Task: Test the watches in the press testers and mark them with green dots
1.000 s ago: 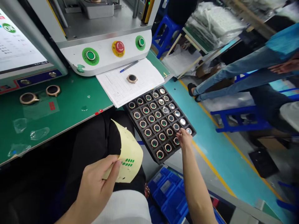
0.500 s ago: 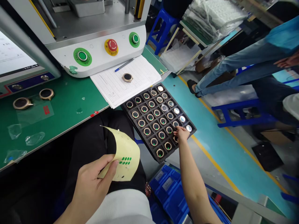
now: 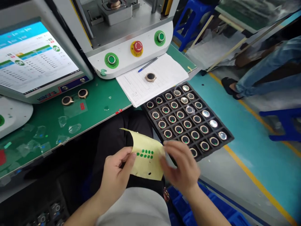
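A yellow backing sheet of small green dot stickers (image 3: 147,166) is pinched at its left edge between the thumb and fingers of my left hand (image 3: 117,171). It curls above my lap. My right hand (image 3: 182,164) is at the sheet's right edge, its fingers blurred; I cannot tell whether they grip it. Beyond that hand lies a black compartment tray (image 3: 225,145) of round watch cases with dark faces, many with a green dot. Several at its right side look silvery, and my right hand hides part of the near edge.
A watch case (image 3: 150,77) and a blue pen (image 3: 148,64) lie on printed sheets (image 3: 131,89). Two more cases (image 3: 67,100) sit by the monitor (image 3: 35,59). Behind stands a machine with a red stop button (image 3: 138,46). Blue bins (image 3: 211,204) are below; a person's legs (image 3: 265,72) are at right.
My right hand has left the watch cases in the tray and come back to the sticker sheet's right edge. My left hand keeps its hold. The view has swung left, showing more of the monitor.
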